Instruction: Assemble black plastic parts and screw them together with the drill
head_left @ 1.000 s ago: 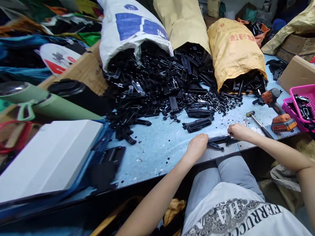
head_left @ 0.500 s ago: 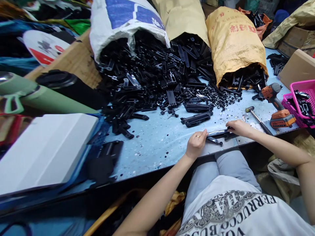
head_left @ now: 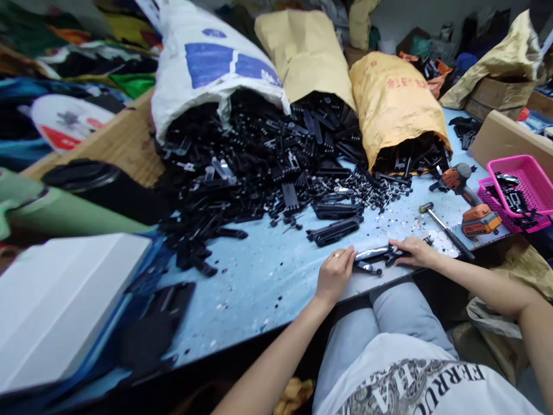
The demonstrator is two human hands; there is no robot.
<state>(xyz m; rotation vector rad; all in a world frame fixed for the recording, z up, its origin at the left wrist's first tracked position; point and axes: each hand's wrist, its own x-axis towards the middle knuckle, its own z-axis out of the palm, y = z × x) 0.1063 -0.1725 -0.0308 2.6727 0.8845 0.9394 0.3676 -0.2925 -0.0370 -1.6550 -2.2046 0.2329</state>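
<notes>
My left hand (head_left: 334, 274) pinches the left end of a long, shiny black plastic part (head_left: 372, 252) at the table's front edge. On that part's right end, the fingers of my right hand (head_left: 412, 252) are closed. Just under it lies another dark piece (head_left: 368, 267) with a rounded tip. Small black bits beside my right fingertips are too blurred to name. Two bundles of similar black parts (head_left: 334, 230) rest on the blue tabletop (head_left: 254, 276) beyond my hands.
Sacks, one white (head_left: 207, 63) and one orange (head_left: 397, 104), spill black parts and small pins (head_left: 380, 187). To the right are a hammer (head_left: 447, 231), a cordless drill (head_left: 475, 202), white discs and a pink basket (head_left: 518, 173). A white box (head_left: 73, 300) stands left.
The camera view has tilted up, so the table sits lower in the picture. My right hand's fingers have stretched further along the part; my left hand keeps its hold.
</notes>
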